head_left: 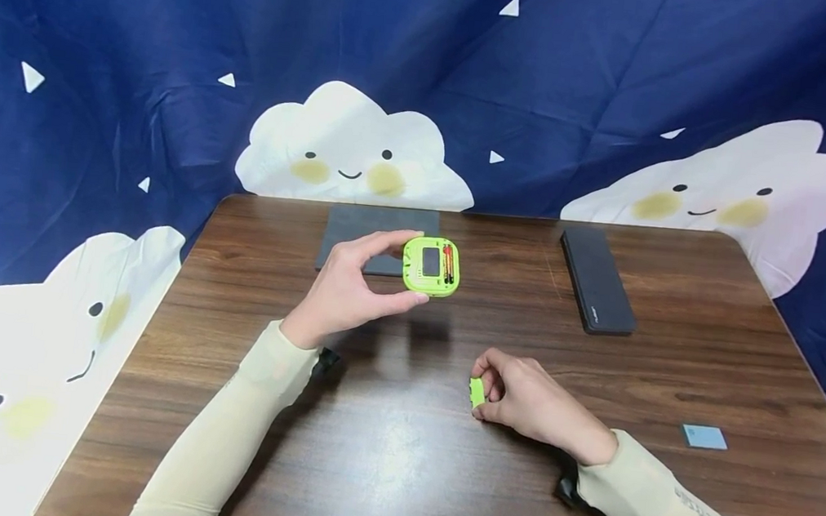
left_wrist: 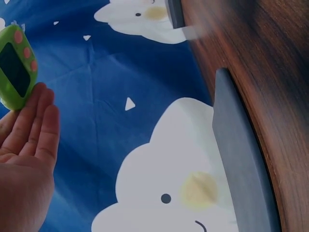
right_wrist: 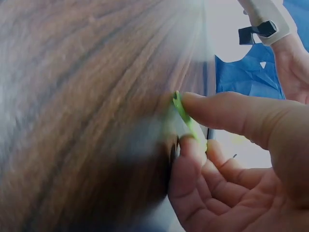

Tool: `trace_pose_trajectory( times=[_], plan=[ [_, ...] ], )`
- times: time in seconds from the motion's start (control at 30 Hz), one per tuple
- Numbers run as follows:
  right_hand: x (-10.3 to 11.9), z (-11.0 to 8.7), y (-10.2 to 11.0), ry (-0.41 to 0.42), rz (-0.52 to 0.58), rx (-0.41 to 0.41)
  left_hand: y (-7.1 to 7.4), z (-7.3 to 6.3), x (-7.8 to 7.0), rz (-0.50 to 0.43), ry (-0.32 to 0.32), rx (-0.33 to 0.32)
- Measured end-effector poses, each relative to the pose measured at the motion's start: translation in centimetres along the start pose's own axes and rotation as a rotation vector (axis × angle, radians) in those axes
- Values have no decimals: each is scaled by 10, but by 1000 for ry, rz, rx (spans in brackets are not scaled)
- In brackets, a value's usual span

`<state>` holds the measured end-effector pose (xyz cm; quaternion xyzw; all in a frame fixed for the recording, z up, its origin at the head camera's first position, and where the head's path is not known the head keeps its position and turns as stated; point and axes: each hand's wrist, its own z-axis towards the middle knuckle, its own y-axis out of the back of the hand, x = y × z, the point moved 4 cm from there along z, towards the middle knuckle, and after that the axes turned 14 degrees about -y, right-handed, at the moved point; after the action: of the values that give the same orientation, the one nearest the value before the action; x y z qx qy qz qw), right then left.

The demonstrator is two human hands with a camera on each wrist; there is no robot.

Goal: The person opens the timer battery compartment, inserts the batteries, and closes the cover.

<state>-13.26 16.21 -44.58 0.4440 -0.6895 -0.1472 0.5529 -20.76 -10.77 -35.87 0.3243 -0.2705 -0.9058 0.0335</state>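
Observation:
My left hand (head_left: 342, 289) holds a small lime-green digital timer (head_left: 412, 264) up over the table, thumb below and fingers above. Its back faces the head camera, with the battery slot uncovered and red-and-black batteries (head_left: 448, 264) lying in it. From the left wrist view, the front of the timer (left_wrist: 24, 58) shows a dark screen and pink buttons. My right hand (head_left: 529, 399) pinches a thin green battery cover (head_left: 476, 393) between thumb and fingers, low over the table and nearer to me than the timer. In the right wrist view the cover (right_wrist: 186, 118) appears edge-on.
Behind the left hand, a flat dark grey board (head_left: 379, 221) lies at the table's far edge. A long black case (head_left: 598, 282) rests at the back right. A small light-blue card (head_left: 704, 437) lies to the right, beyond the right forearm. A blue cloud-patterned curtain (head_left: 548, 65) hangs behind the table.

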Motion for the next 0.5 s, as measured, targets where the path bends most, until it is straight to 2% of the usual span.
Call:
trace_pose_trajectory(
  times=[0.13, 0.27, 0.37, 0.5],
  plan=[
    [-3, 3, 1, -27, 100, 59, -1, 0, 0, -4, 0, 0],
    [-2, 6, 10, -43, 185, 76, -1, 2, -1, -8, -7, -2],
    [10, 7, 31, -46, 260, 70, 0, 2, -2, -4, -15, -7],
    [37, 6, 74, -17, 406, 6, -2, 0, -1, -3, -28, -12]
  ],
)
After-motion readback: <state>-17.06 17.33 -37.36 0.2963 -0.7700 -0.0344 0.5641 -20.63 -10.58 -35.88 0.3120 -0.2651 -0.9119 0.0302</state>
